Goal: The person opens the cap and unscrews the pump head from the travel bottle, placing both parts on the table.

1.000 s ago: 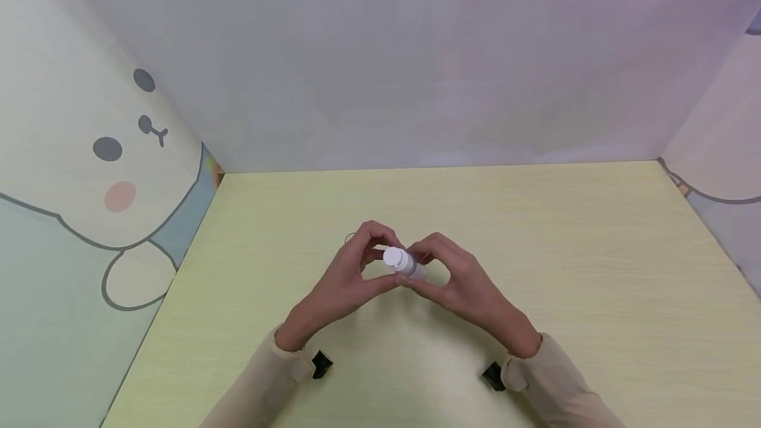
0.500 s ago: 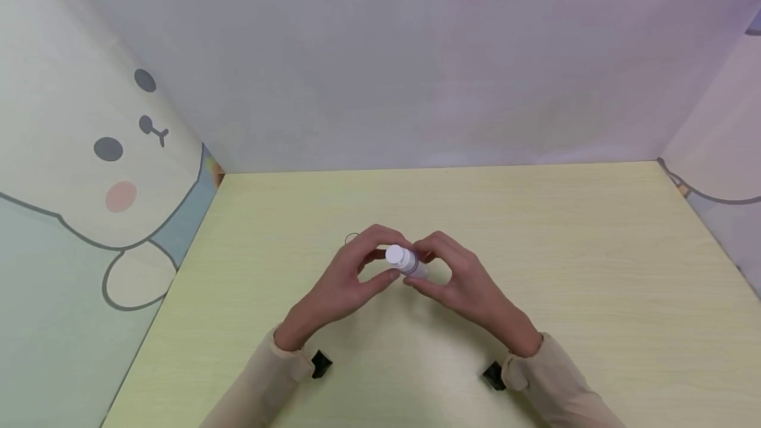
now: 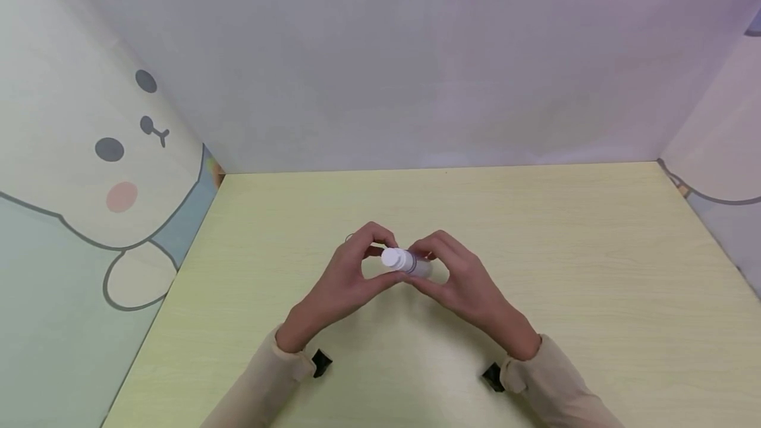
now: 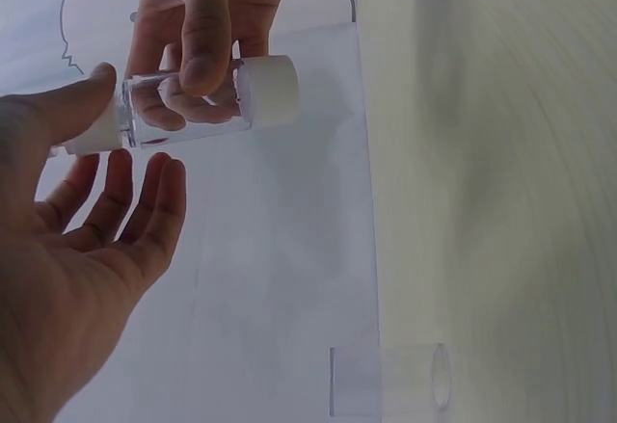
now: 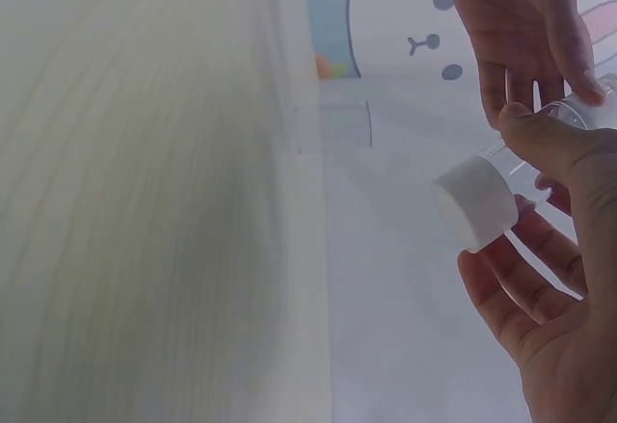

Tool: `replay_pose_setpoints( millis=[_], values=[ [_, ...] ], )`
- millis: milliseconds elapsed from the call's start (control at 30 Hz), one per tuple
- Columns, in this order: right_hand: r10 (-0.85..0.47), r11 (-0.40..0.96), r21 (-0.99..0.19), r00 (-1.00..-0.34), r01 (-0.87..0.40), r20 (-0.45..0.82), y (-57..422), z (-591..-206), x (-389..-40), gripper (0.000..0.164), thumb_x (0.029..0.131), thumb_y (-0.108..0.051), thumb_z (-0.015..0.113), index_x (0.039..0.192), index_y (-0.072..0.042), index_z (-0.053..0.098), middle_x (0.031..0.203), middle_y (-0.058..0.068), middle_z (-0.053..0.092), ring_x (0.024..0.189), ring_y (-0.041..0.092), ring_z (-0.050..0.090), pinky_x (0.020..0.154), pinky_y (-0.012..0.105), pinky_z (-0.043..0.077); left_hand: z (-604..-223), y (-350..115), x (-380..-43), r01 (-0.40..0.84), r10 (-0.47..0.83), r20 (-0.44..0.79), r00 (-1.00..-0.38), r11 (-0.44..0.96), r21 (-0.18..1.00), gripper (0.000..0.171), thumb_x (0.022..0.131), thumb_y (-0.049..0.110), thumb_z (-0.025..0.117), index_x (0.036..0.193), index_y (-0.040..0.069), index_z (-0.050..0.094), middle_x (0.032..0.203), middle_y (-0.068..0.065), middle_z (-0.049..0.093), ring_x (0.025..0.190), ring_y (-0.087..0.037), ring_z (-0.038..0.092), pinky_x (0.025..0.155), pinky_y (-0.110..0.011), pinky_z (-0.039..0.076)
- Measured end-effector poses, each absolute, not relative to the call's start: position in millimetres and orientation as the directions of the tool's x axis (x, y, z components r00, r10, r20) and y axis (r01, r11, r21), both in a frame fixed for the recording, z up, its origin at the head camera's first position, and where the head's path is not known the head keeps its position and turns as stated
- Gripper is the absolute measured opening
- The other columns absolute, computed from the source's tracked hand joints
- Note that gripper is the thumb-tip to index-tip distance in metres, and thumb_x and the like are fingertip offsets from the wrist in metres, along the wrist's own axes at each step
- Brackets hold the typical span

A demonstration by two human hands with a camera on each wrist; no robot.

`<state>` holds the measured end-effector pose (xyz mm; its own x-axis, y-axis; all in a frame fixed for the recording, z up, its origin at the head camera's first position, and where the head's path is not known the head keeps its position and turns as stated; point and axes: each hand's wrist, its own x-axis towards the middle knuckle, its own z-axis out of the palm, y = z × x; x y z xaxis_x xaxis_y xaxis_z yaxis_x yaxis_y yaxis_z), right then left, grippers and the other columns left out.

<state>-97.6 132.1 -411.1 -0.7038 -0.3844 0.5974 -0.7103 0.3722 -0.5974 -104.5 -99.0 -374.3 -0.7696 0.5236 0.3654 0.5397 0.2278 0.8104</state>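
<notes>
Between both hands, a small clear bottle [image 3: 418, 267] with a white top [image 3: 392, 257] and a white base [image 4: 275, 90] is held above the table, its top leaning left. My left hand [image 3: 352, 276] pinches the white top between thumb and fingers. Lower down, my right hand [image 3: 465, 281] grips the clear body with its thumb and fingers, partly hiding it in the right wrist view. Behind the left hand a clear open cylinder [image 4: 390, 382] stands on the table; in the head view only its thin rim [image 3: 349, 237] shows.
The pale wooden table [image 3: 565, 243] reaches back to a plain grey-white wall [image 3: 416, 71]. Panels with a cartoon animal print [image 3: 121, 197] flank it on both sides. Dark wrist devices [image 3: 322, 362] stick out from the sleeves over the table.
My left fingers have shifted round the white top, drawing slightly apart from my right thumb and then coming back near it. The bottle tilts a little more to the left. My right hand barely moved.
</notes>
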Motion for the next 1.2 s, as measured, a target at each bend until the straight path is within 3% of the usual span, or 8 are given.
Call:
replay_pose_setpoints(
  millis=[233, 333, 500, 733, 967, 1200],
  values=[
    [-0.381, 0.421, -0.592, -0.726, -0.687, 0.573, 134.9, -410.1, -98.1, 0.045, 0.080, -0.010, 0.091, 0.116, -0.014, 0.067, 0.110, -0.004, 0.066, 0.097, 0.010, 0.063, 0.082, 0.031, 0.060, -372.5, -99.0, -104.2, 0.545, 0.535, 0.356, -0.766, 0.248, 0.801, 0.067, 0.093, 0.010, 0.079, 0.148, 0.018, 0.043, 0.135, -0.002, 0.053, 0.129, -0.019, 0.051, 0.102, -0.036, 0.056],
    [-0.375, 0.425, -0.587, -0.724, -0.689, 0.579, 134.7, -410.8, -99.2, 0.044, 0.079, -0.010, 0.092, 0.116, -0.014, 0.067, 0.110, -0.004, 0.067, 0.096, 0.010, 0.063, 0.079, 0.033, 0.060, -370.1, -100.5, -103.3, 0.538, 0.535, 0.370, -0.759, 0.197, 0.819, 0.070, 0.095, 0.003, 0.073, 0.155, 0.018, 0.039, 0.145, -0.005, 0.052, 0.135, -0.025, 0.050, 0.104, -0.035, 0.055],
    [-0.375, 0.436, -0.588, -0.731, -0.682, 0.570, 135.0, -412.2, -100.3, 0.043, 0.080, -0.011, 0.091, 0.114, -0.014, 0.067, 0.109, -0.005, 0.066, 0.096, 0.009, 0.063, 0.079, 0.033, 0.060, -366.1, -100.0, -101.7, 0.536, 0.548, 0.387, -0.742, 0.137, 0.833, 0.062, 0.097, -0.004, 0.066, 0.152, 0.015, 0.045, 0.147, -0.008, 0.057, 0.134, -0.026, 0.054, 0.106, -0.037, 0.055],
    [-0.378, 0.443, -0.583, -0.731, -0.682, 0.568, 136.0, -412.7, -100.9, 0.043, 0.079, -0.009, 0.092, 0.113, -0.014, 0.067, 0.109, -0.004, 0.066, 0.096, 0.010, 0.063, 0.081, 0.031, 0.060, -367.4, -98.0, -101.8, 0.536, 0.538, 0.388, -0.748, 0.146, 0.831, 0.061, 0.095, -0.012, 0.065, 0.148, 0.013, 0.050, 0.132, -0.008, 0.066, 0.126, -0.021, 0.062, 0.104, -0.038, 0.057],
    [-0.382, 0.450, -0.583, -0.736, -0.677, 0.559, 137.1, -412.8, -100.6, 0.044, 0.079, -0.011, 0.092, 0.115, -0.014, 0.067, 0.111, -0.005, 0.066, 0.099, 0.010, 0.063, 0.080, 0.034, 0.061, -368.3, -99.3, -103.1, 0.539, 0.523, 0.392, -0.757, 0.162, 0.826, 0.053, 0.095, -0.001, 0.072, 0.143, 0.012, 0.054, 0.129, -0.007, 0.065, 0.122, -0.019, 0.062, 0.096, -0.034, 0.061],
    [-0.388, 0.461, -0.578, -0.739, -0.673, 0.551, 138.4, -411.7, -99.6, 0.043, 0.080, -0.013, 0.092, 0.115, -0.014, 0.067, 0.111, -0.004, 0.066, 0.100, 0.011, 0.064, 0.081, 0.036, 0.061, -371.5, -98.5, -104.3, 0.573, 0.514, 0.408, -0.754, 0.211, 0.792, 0.035, 0.095, 0.009, 0.077, 0.126, 0.015, 0.063, 0.122, 0.001, 0.063, 0.110, -0.013, 0.060, 0.090, -0.035, 0.062]
  ],
)
